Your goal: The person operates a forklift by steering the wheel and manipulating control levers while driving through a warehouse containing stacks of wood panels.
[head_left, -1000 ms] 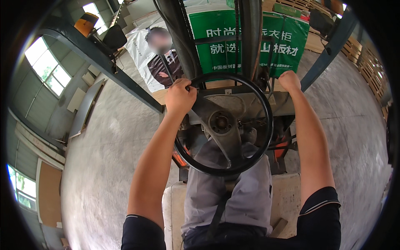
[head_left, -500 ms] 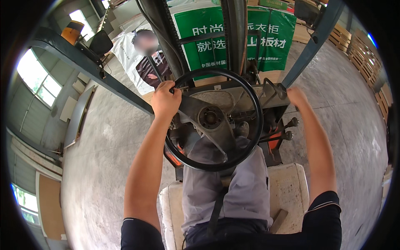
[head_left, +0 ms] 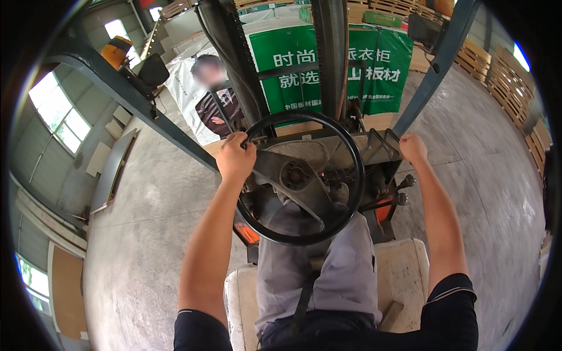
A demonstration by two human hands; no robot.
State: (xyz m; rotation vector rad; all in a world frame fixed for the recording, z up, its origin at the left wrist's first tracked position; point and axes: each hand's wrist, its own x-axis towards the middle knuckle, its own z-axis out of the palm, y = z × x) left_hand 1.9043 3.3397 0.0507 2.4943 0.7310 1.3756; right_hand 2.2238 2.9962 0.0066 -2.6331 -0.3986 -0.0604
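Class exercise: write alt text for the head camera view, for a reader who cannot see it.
Seen from above, a seated person grips a black steering wheel of a forklift with the left hand, while the right hand closes on a control lever beside the dashboard. Beyond the mast stands a green banner on a grey concrete floor.

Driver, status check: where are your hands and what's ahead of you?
Left hand gripping the steering wheel rim, upper left. Right hand closed on a lever by the dash. Mast and green-wrapped board stack directly ahead.
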